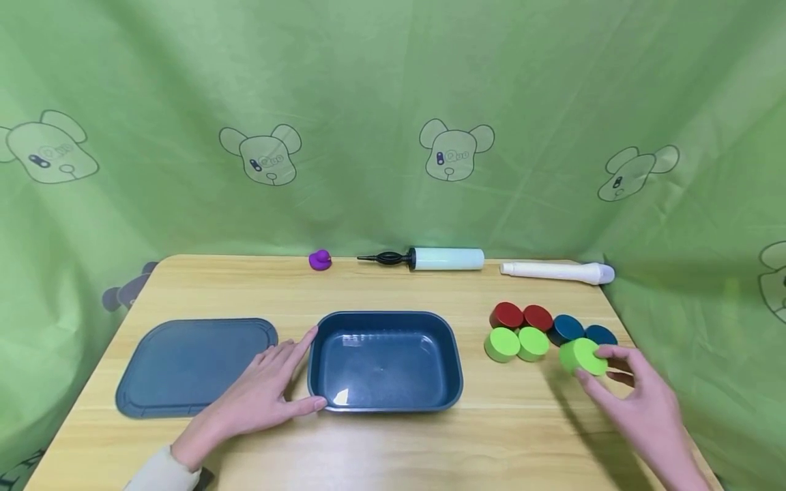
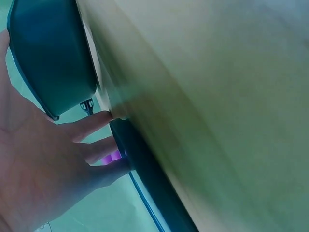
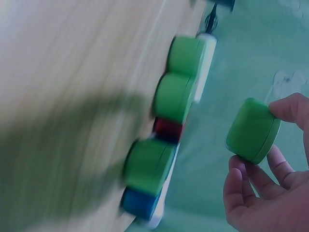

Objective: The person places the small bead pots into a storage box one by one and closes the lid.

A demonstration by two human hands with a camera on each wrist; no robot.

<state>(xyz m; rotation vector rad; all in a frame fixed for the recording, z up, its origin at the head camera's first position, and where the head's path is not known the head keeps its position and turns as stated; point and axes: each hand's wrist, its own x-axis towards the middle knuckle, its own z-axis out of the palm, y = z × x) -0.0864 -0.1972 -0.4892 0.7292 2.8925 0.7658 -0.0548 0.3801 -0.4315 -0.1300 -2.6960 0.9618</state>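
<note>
My right hand (image 1: 641,392) pinches a lime-green round block (image 1: 588,358) between thumb and fingertips. In the right wrist view that block is held apart from the tabletop. Near it lie two more green blocks (image 1: 502,344), two red blocks (image 1: 507,315) and two dark blue blocks (image 1: 566,329). A third green block (image 3: 149,165) on the table shows in the right wrist view; the held one hides it in the head view. My left hand (image 1: 264,389) spreads its thumb and index finger along the left rim of a deep blue box (image 1: 381,372), its other fingers over the flat blue lid (image 1: 190,368).
Along the table's back edge lie a small purple duck (image 1: 320,260), a white hand pump (image 1: 445,259) with a black nozzle, and a white microphone-like stick (image 1: 555,271). A green curtain (image 1: 381,82) with bear-head drawings hangs behind and at the sides.
</note>
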